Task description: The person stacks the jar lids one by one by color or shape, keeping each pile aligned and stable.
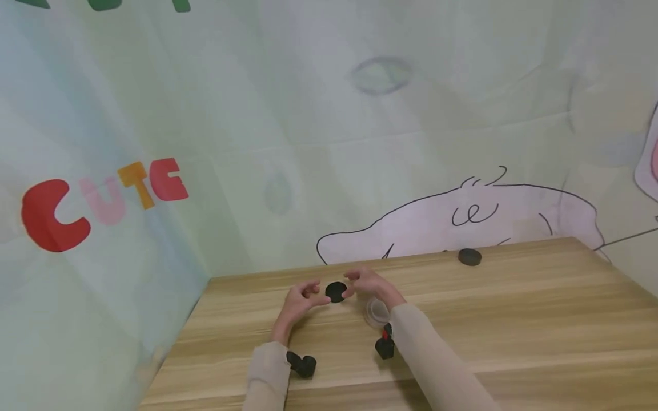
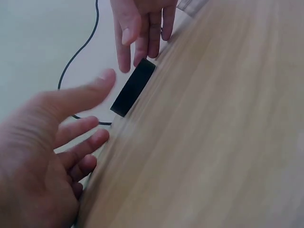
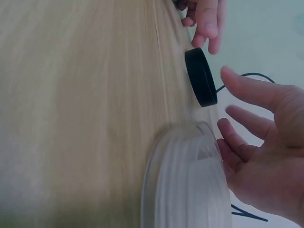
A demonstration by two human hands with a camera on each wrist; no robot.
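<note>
A round black lid [image 1: 336, 291] lies on the wooden table between the two hands; in the right wrist view the lid [image 3: 201, 77] shows a raised rim with its hollow side up. To its left is the left hand [image 1: 303, 301], thumb and fingers spread, nothing gripped. The right hand [image 1: 371, 283] stands on the other side with fingers apart; in the left wrist view its fingertips [image 2: 137, 61] come very near the lid, and whether they touch cannot be told. Beneath the right wrist sits a clear round plastic container [image 1: 377, 313], partly hidden in the head view.
A second dark round disc [image 1: 470, 257] lies near the table's far edge, right of the hands. The wooden table [image 1: 514, 319] meets a printed cloth backdrop [image 1: 288, 142]. Black wrist-worn devices [image 1: 303, 365] hang by both sleeves.
</note>
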